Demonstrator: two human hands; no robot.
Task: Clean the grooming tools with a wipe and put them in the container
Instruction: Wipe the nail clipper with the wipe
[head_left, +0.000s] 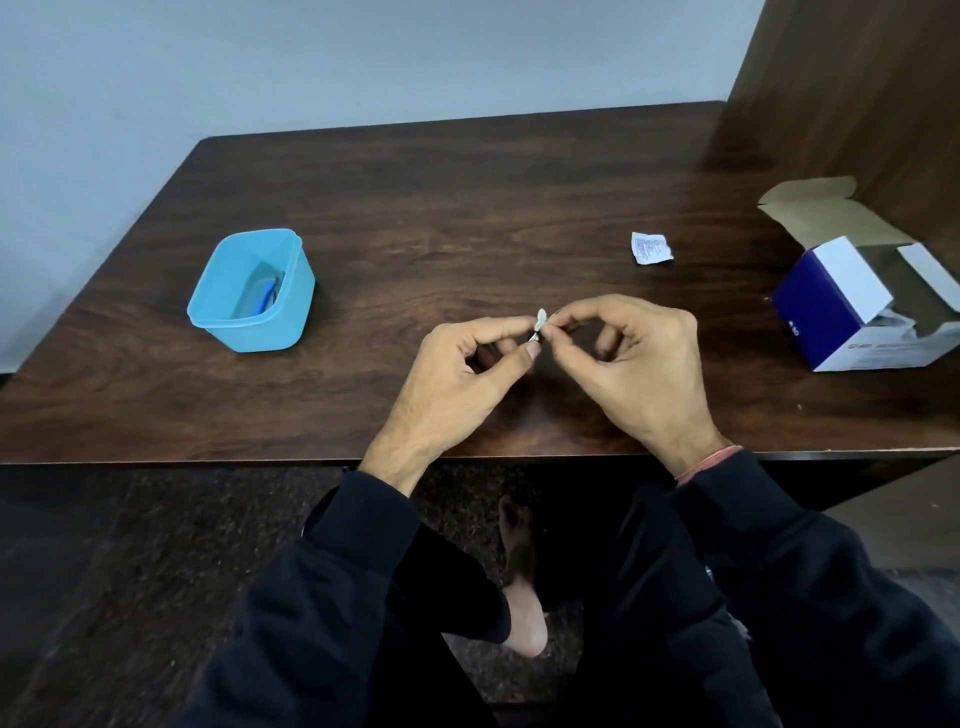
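Over the middle of the dark wooden table (415, 208), my left hand (462, 374) pinches a small metal grooming tool (533, 339), of which only a tip shows between thumb and forefinger. My right hand (634, 364) pinches a small white wipe (540, 318) against that tool. The two hands meet fingertip to fingertip. A light blue plastic container (254, 291) stands open at the left, with a blue-handled tool (267, 293) lying inside it.
A torn white wipe wrapper (651, 248) lies on the table right of centre. An open blue and white cardboard box (872, 296) stands at the right edge, beside a wooden panel (857, 104). The table's front edge runs just under my wrists.
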